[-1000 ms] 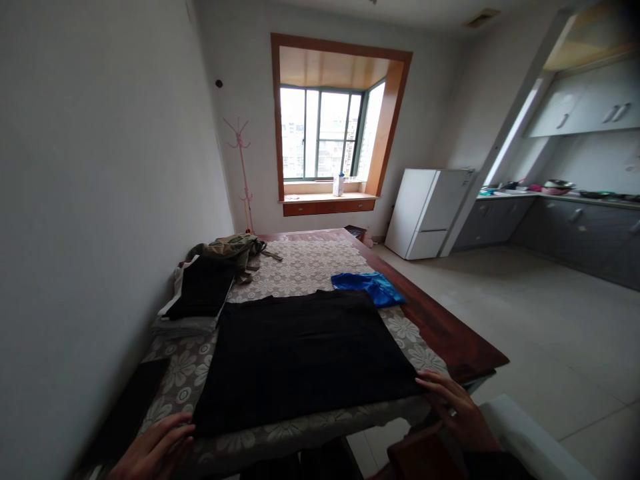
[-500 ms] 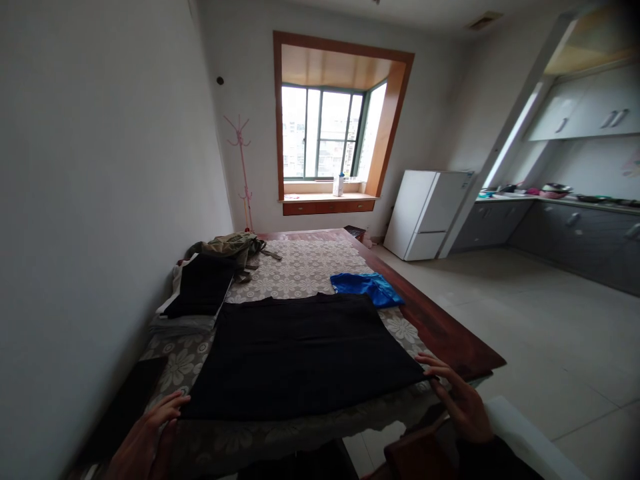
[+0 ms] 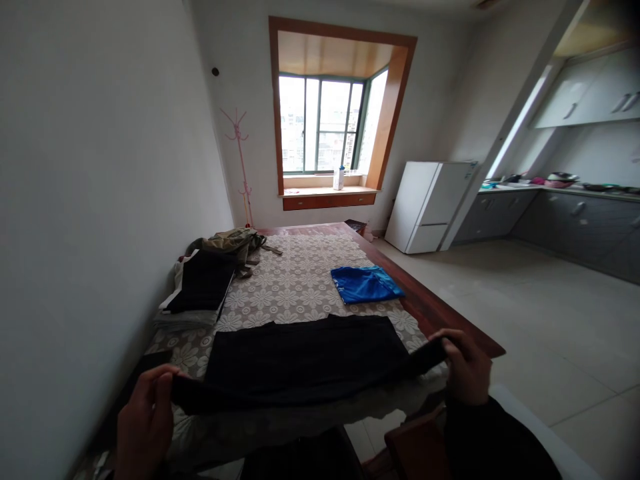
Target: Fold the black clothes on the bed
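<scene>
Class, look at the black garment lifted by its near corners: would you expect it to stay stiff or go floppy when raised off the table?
Probably floppy: the black garment sags between the left hand and right hand, while its far part lies flat on the tablecloth. It seems light, since a pinch at each corner lifts it. It looks unlikely to roll or tip.

A black cloth (image 3: 305, 357) is lying spread flat and wide, its near edge lifting off the surface, stretching taut between the fingers (image 3: 165, 383) pinching both near corners
</scene>
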`<state>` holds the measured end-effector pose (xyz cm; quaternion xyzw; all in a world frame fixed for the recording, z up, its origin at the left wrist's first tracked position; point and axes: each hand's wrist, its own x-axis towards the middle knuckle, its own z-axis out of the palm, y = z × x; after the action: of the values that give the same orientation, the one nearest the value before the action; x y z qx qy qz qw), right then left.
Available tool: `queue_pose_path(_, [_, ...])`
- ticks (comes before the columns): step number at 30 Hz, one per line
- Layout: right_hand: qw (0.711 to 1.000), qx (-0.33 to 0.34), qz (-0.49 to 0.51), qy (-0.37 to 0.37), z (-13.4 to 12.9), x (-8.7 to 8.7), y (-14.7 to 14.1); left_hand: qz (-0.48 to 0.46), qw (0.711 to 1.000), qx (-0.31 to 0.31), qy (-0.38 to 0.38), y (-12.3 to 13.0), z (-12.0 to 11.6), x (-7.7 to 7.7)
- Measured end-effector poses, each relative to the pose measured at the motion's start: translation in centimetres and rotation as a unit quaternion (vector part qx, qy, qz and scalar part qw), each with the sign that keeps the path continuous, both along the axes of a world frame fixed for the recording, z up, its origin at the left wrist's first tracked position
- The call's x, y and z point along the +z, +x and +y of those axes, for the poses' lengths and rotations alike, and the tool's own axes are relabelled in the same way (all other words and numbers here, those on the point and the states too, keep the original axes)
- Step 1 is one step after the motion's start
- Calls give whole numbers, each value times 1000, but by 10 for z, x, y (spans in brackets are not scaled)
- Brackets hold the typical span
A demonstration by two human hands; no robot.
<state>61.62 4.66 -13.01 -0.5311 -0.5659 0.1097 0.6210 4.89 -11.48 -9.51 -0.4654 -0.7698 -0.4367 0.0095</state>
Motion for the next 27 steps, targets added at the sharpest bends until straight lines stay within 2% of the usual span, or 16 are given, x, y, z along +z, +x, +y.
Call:
queue_pose_path(2, [998,-7,-27,-62,31,4,-6,-34,999,-11,-13,3,36,20])
queue_pose_path(4, [988,11,-59,-141,60,4,-14,-46,997,-37,-43,-2,71,24])
queue_pose_path(6, [975,31,-97,-196,82,0,-24,-74,992,-56,-86,-11,99,13])
queue_pose_path(9, [963,54,-124,-233,97,-16,-36,-137,975,-83,-151,-21,123,-17])
queue_pose_path(12, [958,75,-141,-237,97,-32,-38,-139,974,-111,-142,-25,126,-42])
queue_pose_path(15, [958,99,-166,-211,94,-39,-35,-122,976,-128,-124,-23,120,-51])
queue_pose_path(20, [954,115,-183,-210,98,-39,-33,-98,984,-99,-114,-19,117,-47])
queue_pose_path(27, [956,106,-180,-207,96,-43,-35,-207,956,-173,-118,-20,106,-37])
